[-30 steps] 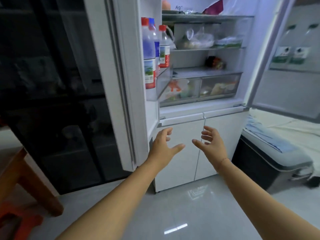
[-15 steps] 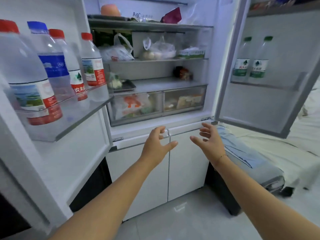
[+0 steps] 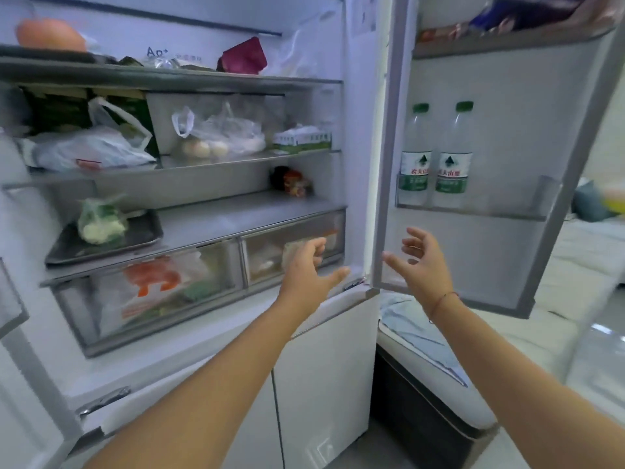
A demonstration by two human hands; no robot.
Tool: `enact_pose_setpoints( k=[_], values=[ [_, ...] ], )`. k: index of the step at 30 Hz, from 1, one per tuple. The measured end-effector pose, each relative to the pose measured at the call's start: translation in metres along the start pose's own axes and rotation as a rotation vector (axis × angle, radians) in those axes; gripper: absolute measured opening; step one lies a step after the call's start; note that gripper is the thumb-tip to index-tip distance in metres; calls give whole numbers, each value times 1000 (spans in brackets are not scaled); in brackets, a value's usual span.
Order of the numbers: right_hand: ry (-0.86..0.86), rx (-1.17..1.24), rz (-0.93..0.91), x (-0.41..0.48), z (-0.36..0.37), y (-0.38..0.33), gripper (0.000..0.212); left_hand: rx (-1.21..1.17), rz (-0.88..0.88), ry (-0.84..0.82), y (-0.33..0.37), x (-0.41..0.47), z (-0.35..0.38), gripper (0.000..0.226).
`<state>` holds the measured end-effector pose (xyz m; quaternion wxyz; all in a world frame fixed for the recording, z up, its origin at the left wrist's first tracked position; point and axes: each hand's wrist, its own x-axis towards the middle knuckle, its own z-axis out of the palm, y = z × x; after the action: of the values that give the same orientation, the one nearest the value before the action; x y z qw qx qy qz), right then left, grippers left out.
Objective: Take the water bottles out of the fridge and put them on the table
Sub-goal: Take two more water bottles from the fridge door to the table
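Note:
Two clear water bottles with green caps and green labels stand upright side by side in the shelf of the open right fridge door: the left bottle and the right bottle. My left hand is raised in front of the crisper drawers, fingers apart, holding nothing. My right hand hovers open in front of the door's lower panel, below the two bottles and apart from them. The left door with its bottles is out of view.
The fridge shelves hold plastic bags, eggs, a tray with vegetables and two crisper drawers. A dark box with a blue cloth stands on the floor right of the fridge. A bed lies beyond the door.
I have come closer to the fridge and turned right; the left door's bottles left the view. Both hands rose toward the right door's bottles, still holding nothing.

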<state>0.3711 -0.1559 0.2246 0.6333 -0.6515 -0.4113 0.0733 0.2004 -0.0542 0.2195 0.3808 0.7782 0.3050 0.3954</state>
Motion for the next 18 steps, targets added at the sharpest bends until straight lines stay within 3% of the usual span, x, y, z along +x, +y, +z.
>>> enact_pose_setpoints(
  k=[7,18],
  values=[
    [135,-58,-98,113,-45,11,68,-34,92,-66,30,122,66,68],
    [256,-291,-249,254,-107,27,82,-106,141,28,74,255,169,85]
  ],
)
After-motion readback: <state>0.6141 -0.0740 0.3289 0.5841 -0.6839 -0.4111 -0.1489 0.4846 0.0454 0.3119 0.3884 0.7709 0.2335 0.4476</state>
